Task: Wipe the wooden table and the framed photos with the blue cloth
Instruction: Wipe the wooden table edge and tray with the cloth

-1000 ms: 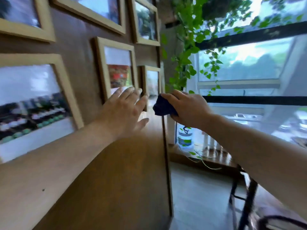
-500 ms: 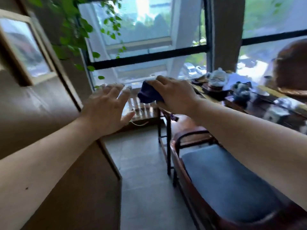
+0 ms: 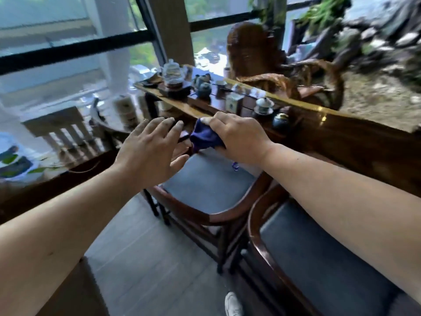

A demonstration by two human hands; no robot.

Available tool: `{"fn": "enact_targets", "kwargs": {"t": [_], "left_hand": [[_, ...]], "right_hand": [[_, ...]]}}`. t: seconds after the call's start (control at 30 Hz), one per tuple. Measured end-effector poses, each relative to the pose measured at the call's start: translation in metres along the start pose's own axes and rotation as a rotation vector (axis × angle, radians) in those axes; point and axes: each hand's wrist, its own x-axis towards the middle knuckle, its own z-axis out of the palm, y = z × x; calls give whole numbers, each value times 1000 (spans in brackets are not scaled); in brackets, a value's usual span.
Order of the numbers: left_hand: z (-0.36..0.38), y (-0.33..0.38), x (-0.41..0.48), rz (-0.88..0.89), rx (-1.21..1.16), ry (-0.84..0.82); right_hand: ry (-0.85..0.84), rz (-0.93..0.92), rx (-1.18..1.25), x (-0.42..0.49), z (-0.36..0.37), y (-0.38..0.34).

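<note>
My right hand (image 3: 237, 137) grips the bunched dark blue cloth (image 3: 205, 139), held in the air just above a chair seat and in front of the wooden table (image 3: 355, 135). Beside it on the left, my left hand (image 3: 150, 151) is open with fingers spread, holding nothing and not touching the cloth. The long glossy table runs from centre to right, with a tea set on its far end. No framed photos are in view.
Two wooden chairs with grey cushions, one (image 3: 205, 185) under my hands and one (image 3: 319, 258) at lower right, stand against the table. A teapot (image 3: 173, 75), small pots and cups (image 3: 264, 104) crowd the tabletop. Windows behind, a rock garden at the right, grey floor (image 3: 141, 265) below.
My view has swung right and down, from the wall of framed photos to the table and chairs. Both hands kept their pose; the cloth stays in my right hand.
</note>
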Motion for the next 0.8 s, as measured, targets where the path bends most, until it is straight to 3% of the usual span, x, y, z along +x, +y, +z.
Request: {"fn": "enact_targets", "kwargs": {"t": [0.43, 0.8], "left_hand": [[28, 158, 82, 241, -92, -14], [102, 284, 136, 234, -176, -137]], "right_hand": [[-89, 279, -76, -158, -13, 109], [-191, 521, 39, -276, 74, 229]]}}
